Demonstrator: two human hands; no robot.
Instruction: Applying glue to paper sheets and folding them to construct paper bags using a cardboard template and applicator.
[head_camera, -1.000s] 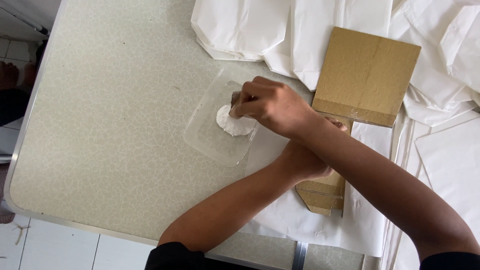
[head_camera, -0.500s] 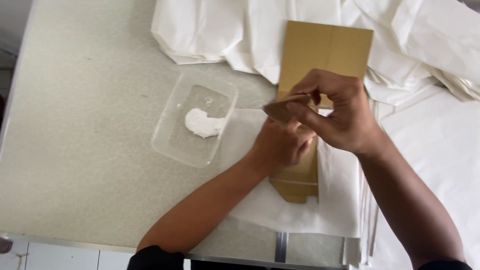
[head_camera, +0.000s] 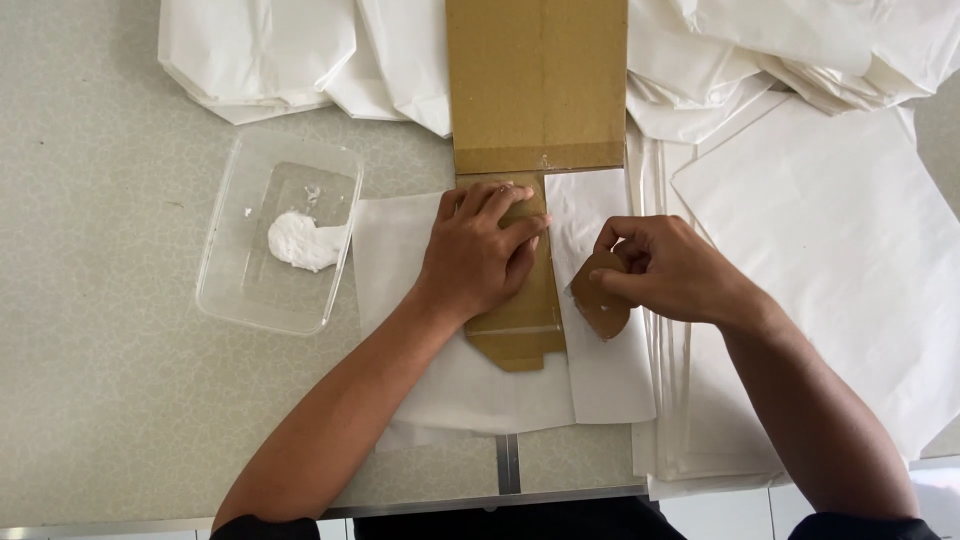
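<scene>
Landmark: long brown cardboard strip (head_camera: 535, 110), laid lengthwise on the speckled table (head_camera: 110, 400), running from the far edge of the view down toward the body.

Left hand (head_camera: 478, 255): pressed flat, palm down, on the lower, narrower section of the strip. Fingers (head_camera: 500, 200) extended and slightly spread, tips just below the fold line where the wide upper section ends. No grasp; contact by pressure only.

Right hand (head_camera: 665, 270): positioned just right of the strip's lower section. Fingers curled, thumb and forefinger pinched on a small rounded cardboard scrap (head_camera: 600, 297). Scrap held tilted, lower edge touching or just above the white paper sheet (head_camera: 600, 370); exact contact not discernible. A pale smear visible on the scrap's left edge.

White paper sheet: lying under the strip's lower section, extending to both sides of it and past its near end.

Clear plastic tray (head_camera: 278, 235): well left of the strip, beside the sheet's left edge. White paste blob (head_camera: 303, 242) inside, near the tray's middle, with small flecks beyond it.

Stack of white paper sheets (head_camera: 830, 260): right of the strip, partly under the right forearm, fanned at the edges.

Folded white paper bags (head_camera: 300, 50): heaped at the far side, left and right of the strip's upper section.
</scene>
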